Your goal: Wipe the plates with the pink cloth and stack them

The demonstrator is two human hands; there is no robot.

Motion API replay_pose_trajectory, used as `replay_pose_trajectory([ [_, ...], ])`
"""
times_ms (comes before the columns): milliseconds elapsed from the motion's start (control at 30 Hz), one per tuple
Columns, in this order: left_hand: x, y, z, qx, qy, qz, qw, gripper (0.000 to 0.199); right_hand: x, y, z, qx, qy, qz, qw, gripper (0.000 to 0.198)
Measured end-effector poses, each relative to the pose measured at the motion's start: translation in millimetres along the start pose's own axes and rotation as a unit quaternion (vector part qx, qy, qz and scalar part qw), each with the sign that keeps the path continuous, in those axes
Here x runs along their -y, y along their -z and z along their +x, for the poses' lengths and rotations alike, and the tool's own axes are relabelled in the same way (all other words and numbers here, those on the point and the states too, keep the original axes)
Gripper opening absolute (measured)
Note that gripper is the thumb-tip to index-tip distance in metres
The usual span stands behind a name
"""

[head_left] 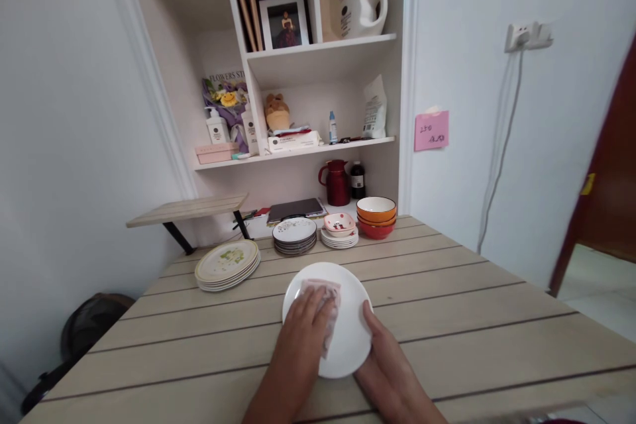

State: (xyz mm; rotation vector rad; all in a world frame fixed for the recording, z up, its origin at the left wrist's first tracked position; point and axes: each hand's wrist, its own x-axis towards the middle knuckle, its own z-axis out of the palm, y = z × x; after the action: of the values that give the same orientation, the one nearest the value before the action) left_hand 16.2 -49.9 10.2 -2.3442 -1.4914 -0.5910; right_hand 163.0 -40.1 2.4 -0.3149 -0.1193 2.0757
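Note:
A round white plate is tilted towards me above the near half of the table. My right hand grips its right edge, with the thumb on the rim and the fingers underneath, mostly hidden. Pressed against the plate's upper face is a pinkish patterned cloth, held under my left hand. The left fingers lie close together over the cloth and cover much of it.
Along the table's back stand large patterned plates, dark-rimmed plates, small white plates with a square bowl, and orange and red bowls. A raised wooden shelf is at the left. Behind is a red jug.

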Motion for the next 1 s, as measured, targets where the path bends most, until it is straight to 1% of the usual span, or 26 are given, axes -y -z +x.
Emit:
replay_pose_trajectory([
  [100, -6, -1, 7, 0.016, -0.013, -0.03, 0.999, 0.056, 0, 1, -1, -0.006, 0.006, 0.001, 1.0, 0.046],
  [233, -21, 1, 26, 0.03, -0.063, -0.068, 0.995, 0.052, 0, 3, -1, 0.005, 0.042, -0.008, 0.999, 0.037],
  [300, -23, 1, 37, 0.036, -0.071, -0.074, 0.994, 0.052, 0, 3, 0, 0.011, 0.055, -0.01, 0.998, 0.037],
  [367, -20, 2, 46, 0.027, -0.066, -0.069, 0.995, 0.053, 0, 4, 2, 0.011, 0.056, -0.015, 0.998, 0.04],
  [467, -10, 6, 51, 0.003, -0.026, -0.039, 0.999, 0.051, 0, 6, 4, 0.012, 0.038, -0.031, 0.999, 0.049],
  [533, -5, 9, 45, -0.004, 0.016, -0.017, 1.0, 0.049, 0, 7, 5, 0.014, 0.018, -0.034, 0.999, 0.054],
  [600, -5, 11, 32, -0.008, 0.065, -0.012, 0.998, 0.049, 0, 9, 5, 0.013, 0.009, -0.03, 0.999, 0.056],
  [667, -9, 9, 16, -0.014, 0.122, -0.033, 0.992, 0.048, -1, 9, 4, 0.009, 0.01, -0.026, 1.0, 0.057],
  [733, -16, 2, -2, -0.031, 0.18, -0.067, 0.981, 0.045, -2, 9, 3, 0.009, 0.009, -0.03, 0.999, 0.059],
  [767, -20, -3, -11, -0.049, 0.211, -0.078, 0.973, 0.044, -2, 9, 3, 0.009, 0.006, -0.033, 0.999, 0.061],
  [800, -24, -8, -18, -0.055, 0.216, -0.085, 0.971, 0.044, -3, 8, 2, 0.012, 0.001, -0.037, 0.999, 0.062],
  [833, -28, -14, -23, -0.051, 0.206, -0.088, 0.973, 0.046, -3, 8, 1, 0.014, -0.001, -0.04, 0.999, 0.063],
  [900, -35, -22, -28, -0.035, 0.16, -0.092, 0.982, 0.049, -2, 7, 0, 0.017, -0.002, -0.04, 0.999, 0.062],
  [1000, -39, -27, -16, -0.022, 0.071, -0.074, 0.994, 0.054, -1, 6, -1, 0.018, -0.003, -0.032, 0.999, 0.056],
])
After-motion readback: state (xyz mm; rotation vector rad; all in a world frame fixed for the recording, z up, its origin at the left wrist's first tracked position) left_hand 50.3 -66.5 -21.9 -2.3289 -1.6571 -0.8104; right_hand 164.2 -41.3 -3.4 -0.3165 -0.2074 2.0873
